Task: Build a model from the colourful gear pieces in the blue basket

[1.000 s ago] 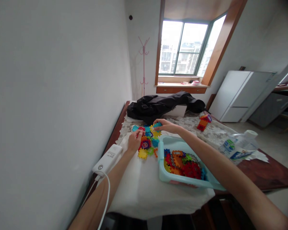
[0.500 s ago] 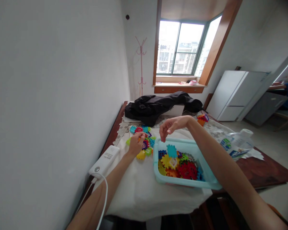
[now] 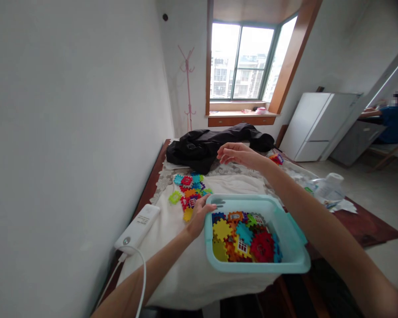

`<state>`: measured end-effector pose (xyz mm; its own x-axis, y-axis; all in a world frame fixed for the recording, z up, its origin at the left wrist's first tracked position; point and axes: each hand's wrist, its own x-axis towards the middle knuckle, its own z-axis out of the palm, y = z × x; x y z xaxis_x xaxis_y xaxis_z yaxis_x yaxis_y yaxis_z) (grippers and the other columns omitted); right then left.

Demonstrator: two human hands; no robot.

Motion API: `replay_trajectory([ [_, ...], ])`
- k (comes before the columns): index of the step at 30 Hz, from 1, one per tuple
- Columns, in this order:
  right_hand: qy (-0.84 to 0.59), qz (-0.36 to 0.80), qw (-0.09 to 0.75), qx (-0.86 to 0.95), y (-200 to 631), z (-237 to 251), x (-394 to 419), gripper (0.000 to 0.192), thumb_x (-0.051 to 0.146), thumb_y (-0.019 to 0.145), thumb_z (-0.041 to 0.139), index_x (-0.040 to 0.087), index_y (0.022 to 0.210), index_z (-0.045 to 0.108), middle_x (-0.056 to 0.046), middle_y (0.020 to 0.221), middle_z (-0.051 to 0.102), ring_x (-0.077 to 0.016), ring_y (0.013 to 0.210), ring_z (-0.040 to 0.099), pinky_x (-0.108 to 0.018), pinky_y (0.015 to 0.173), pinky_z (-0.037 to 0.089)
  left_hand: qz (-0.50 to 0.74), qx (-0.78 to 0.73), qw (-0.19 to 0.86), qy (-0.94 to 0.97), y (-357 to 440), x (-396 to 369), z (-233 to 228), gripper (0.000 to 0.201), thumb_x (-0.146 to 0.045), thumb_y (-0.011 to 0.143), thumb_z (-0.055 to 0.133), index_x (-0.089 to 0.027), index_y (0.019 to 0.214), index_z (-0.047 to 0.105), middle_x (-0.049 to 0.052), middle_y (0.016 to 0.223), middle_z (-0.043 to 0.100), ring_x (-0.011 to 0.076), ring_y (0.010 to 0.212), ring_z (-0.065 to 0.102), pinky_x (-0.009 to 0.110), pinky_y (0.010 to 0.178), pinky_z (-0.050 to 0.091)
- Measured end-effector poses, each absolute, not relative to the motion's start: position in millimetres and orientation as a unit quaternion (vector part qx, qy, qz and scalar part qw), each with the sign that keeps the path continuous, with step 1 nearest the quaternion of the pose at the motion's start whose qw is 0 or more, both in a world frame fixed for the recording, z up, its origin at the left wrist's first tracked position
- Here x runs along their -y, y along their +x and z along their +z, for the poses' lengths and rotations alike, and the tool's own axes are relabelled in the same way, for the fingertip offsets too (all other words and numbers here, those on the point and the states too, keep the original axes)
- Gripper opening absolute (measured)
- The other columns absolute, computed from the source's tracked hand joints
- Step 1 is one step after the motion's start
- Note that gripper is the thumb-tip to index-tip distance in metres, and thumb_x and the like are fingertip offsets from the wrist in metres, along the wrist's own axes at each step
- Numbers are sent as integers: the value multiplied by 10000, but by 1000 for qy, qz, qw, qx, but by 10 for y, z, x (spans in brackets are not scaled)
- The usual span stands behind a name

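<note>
My left hand (image 3: 199, 215) grips the left rim of a light blue plastic bin (image 3: 257, 267), its thumb over the edge. Inside lie several gear-edged plastic building pieces, among them a red piece (image 3: 262, 246), a yellow piece (image 3: 222, 229) and a blue piece (image 3: 244, 232). My right hand (image 3: 236, 154) hovers beyond the bin's far side, holding nothing, fingers loosely bent and apart. Left of the bin, a cluster of joined coloured pieces (image 3: 189, 192) lies on the white cloth, partly behind my left hand.
A white power box (image 3: 138, 227) with a cable sits along the left wall. Black fabric (image 3: 202, 148) lies at the back of the table. On the right are a clear plastic bottle (image 3: 330, 189) and an orange and purple piece (image 3: 276, 159). Another person (image 3: 396, 121) is far right.
My left hand has moved from the piece cluster to the bin's rim. My right hand has risen away from the bin. The blue piece, upright before, now lies flatter among the others.
</note>
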<state>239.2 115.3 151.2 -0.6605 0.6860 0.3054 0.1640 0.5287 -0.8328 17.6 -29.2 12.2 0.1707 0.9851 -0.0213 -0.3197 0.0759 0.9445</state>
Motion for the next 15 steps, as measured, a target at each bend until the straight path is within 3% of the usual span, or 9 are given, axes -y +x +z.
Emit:
replay_trajectory([
  [4,-285,366,292,837,2523,1126,-1030,365,441,1061,683,186,1323,695,-104,1277,723,-237,1088,723,-443,943,643,483,-354,694,399,143,292,159,244,-290,591,807,-189,716,624,-30,627,582,113,559,540,245,562,416],
  [7,-285,331,269,858,2424,623,-904,387,472,1033,696,242,1342,727,-121,1299,743,-294,1210,696,-492,1051,608,448,-321,716,430,122,297,124,258,-308,541,821,-165,662,644,-15,569,579,95,491,484,238,496,331],
  [11,-173,145,193,955,2017,46,-760,540,433,1022,697,274,1534,629,-145,1636,561,-333,1561,449,-590,1313,344,387,-302,729,477,116,316,58,275,-329,498,849,-126,641,731,17,556,631,101,472,476,242,463,298],
  [13,-88,116,130,981,1737,-76,-711,590,437,1008,721,325,1573,595,-89,1681,527,-307,1631,344,-564,1373,210,358,-310,733,488,113,321,48,286,-334,495,863,-125,666,768,16,559,649,106,475,486,236,454,296],
  [15,-52,115,85,988,1455,-105,-686,540,421,997,733,411,1527,630,-9,1667,552,-266,1655,298,-508,1386,185,337,-314,740,490,104,319,54,294,-340,496,870,-129,679,778,17,568,664,109,475,497,231,455,315],
])
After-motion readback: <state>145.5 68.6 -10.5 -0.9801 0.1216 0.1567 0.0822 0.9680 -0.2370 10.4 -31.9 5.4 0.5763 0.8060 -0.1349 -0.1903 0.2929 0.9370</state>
